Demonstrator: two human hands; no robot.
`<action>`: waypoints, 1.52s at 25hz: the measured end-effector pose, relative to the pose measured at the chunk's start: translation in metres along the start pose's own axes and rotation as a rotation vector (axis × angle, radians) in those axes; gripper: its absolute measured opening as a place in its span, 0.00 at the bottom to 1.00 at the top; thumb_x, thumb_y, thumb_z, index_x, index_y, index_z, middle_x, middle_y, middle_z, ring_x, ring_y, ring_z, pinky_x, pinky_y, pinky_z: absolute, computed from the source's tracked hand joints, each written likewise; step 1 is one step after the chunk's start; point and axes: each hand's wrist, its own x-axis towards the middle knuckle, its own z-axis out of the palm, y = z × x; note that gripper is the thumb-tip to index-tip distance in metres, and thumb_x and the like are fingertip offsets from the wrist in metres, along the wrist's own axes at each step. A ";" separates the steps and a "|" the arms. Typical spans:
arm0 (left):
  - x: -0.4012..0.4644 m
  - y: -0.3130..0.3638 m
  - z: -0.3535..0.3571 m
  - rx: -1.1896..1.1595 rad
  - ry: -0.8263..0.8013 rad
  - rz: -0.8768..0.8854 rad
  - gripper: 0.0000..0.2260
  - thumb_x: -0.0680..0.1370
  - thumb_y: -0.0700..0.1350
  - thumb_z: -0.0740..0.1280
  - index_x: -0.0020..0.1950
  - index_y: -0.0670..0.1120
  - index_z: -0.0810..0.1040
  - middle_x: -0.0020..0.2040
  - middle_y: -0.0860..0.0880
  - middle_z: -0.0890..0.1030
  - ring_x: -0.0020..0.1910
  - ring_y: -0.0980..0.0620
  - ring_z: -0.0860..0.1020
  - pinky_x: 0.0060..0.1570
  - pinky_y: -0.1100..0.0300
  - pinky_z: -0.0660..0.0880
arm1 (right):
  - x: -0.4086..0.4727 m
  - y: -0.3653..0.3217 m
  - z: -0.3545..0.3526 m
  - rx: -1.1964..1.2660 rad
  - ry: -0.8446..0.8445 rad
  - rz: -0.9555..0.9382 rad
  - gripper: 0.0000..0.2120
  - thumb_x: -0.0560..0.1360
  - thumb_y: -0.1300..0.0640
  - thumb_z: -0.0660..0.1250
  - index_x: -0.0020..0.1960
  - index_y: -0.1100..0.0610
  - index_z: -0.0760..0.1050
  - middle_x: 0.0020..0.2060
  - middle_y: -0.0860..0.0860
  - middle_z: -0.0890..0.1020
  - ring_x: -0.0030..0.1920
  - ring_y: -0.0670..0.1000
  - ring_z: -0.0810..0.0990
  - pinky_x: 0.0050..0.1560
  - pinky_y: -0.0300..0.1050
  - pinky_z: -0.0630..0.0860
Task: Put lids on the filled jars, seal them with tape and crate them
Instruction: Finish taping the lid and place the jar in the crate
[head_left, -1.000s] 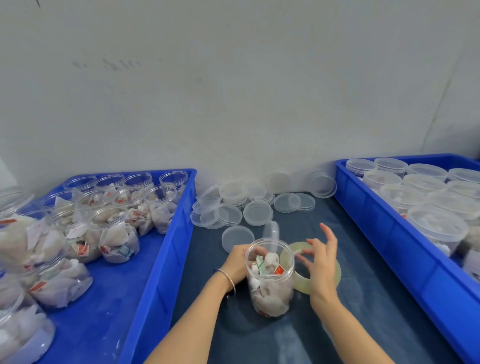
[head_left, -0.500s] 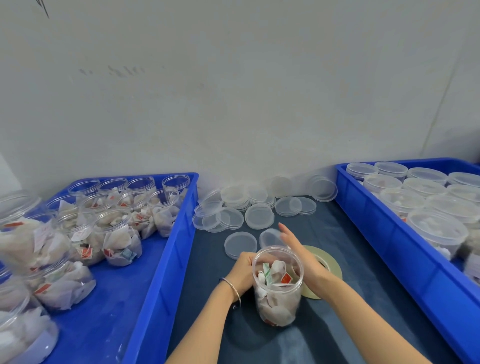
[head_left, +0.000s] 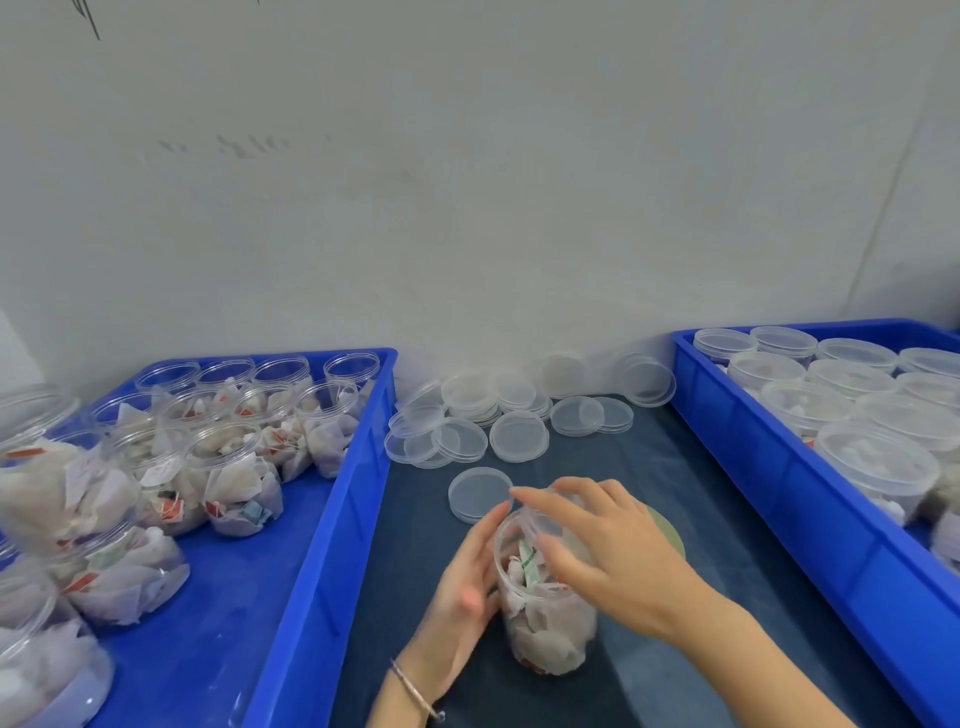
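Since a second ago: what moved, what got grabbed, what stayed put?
The right hand left the tape roll, took a clear lid and now brings it over the jar's mouth. The left hand keeps steadying the jar. The tape roll, loose lids and both blue crates look unmoved.

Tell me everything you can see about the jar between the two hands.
The jar is clear plastic, round, upright on the dark table between the blue crates. It is filled with pale tea-bag-like sachets with red and green tags. The left hand holds its side; the right hand holds a clear lid, tilted, over its mouth, not yet seated.
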 end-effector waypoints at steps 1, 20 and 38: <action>0.001 0.001 0.005 0.184 -0.034 0.035 0.47 0.62 0.58 0.79 0.74 0.47 0.60 0.72 0.49 0.69 0.71 0.52 0.68 0.65 0.54 0.70 | -0.001 -0.007 -0.002 -0.078 0.014 -0.021 0.22 0.74 0.35 0.48 0.69 0.28 0.57 0.66 0.40 0.66 0.65 0.44 0.62 0.67 0.40 0.57; 0.011 0.007 0.019 0.488 -0.035 -0.005 0.34 0.56 0.51 0.78 0.58 0.57 0.70 0.55 0.64 0.75 0.57 0.67 0.74 0.55 0.67 0.72 | 0.021 0.001 -0.004 0.038 -0.130 -0.482 0.16 0.65 0.54 0.71 0.53 0.43 0.81 0.57 0.44 0.76 0.55 0.42 0.74 0.51 0.35 0.70; 0.020 0.008 0.015 0.775 -0.177 0.052 0.19 0.68 0.39 0.70 0.56 0.46 0.70 0.49 0.54 0.69 0.49 0.68 0.70 0.53 0.70 0.71 | -0.015 -0.031 0.032 -0.270 0.426 -0.252 0.13 0.66 0.45 0.62 0.45 0.46 0.81 0.46 0.49 0.82 0.43 0.54 0.81 0.30 0.44 0.74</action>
